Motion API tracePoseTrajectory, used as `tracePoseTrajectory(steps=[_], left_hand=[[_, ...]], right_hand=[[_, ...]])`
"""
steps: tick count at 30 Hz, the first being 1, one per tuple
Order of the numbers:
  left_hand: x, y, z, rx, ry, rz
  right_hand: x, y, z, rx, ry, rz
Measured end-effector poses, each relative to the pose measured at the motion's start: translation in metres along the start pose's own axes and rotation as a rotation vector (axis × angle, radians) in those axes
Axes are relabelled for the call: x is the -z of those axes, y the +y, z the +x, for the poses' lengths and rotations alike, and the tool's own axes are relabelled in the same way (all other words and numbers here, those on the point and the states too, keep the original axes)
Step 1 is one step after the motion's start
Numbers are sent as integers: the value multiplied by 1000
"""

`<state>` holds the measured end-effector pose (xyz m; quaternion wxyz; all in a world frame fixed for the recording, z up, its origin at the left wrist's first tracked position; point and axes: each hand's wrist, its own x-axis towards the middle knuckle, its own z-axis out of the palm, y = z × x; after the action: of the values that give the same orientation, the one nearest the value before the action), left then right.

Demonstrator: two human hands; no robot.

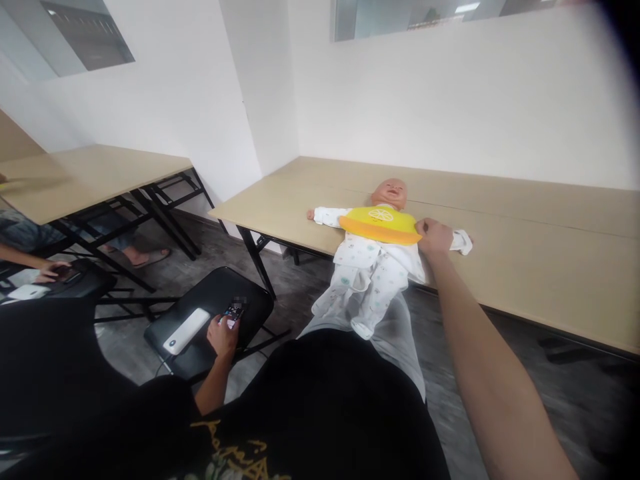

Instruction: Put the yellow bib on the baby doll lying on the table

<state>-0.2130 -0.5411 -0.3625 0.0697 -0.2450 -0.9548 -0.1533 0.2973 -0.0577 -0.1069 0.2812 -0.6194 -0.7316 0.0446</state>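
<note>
The fingers of the right hand [434, 236] are curled closed on the arm of the baby doll [373, 257], just beside the edge of the yellow bib [381, 225]; the white sleeve end of this arm sticks out past the hand, toward the right. The fingers of the left hand [223, 333] are bent around a phone [233, 312] and hold it over the seat of a black chair [213, 313]; the screen is blurred and I cannot read it.

The doll lies on its back at the near edge of the light wooden desk [525, 233]; its head points to the wall, its other arm is stretched to the left, and its legs hang over the edge toward the person's lap; it wears white printed clothes, and the bib covers its chest.

On the chair seat, just beside the phone, lies a white power bank [186, 331] with a cable going down.

At the far left stands a second desk [90, 177]; another person sits there, and a hand [50, 270] of this person rests on a dark thing on another chair; a foot in a sandal [147, 256] shows under that desk.
</note>
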Motion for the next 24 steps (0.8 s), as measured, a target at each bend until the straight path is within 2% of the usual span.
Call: tracePoseTrajectory(steps=[24], left_hand=[[-8,-7,5,13,-7,12]], right_hand=[[8,-8,-5,-23,-22,-9]])
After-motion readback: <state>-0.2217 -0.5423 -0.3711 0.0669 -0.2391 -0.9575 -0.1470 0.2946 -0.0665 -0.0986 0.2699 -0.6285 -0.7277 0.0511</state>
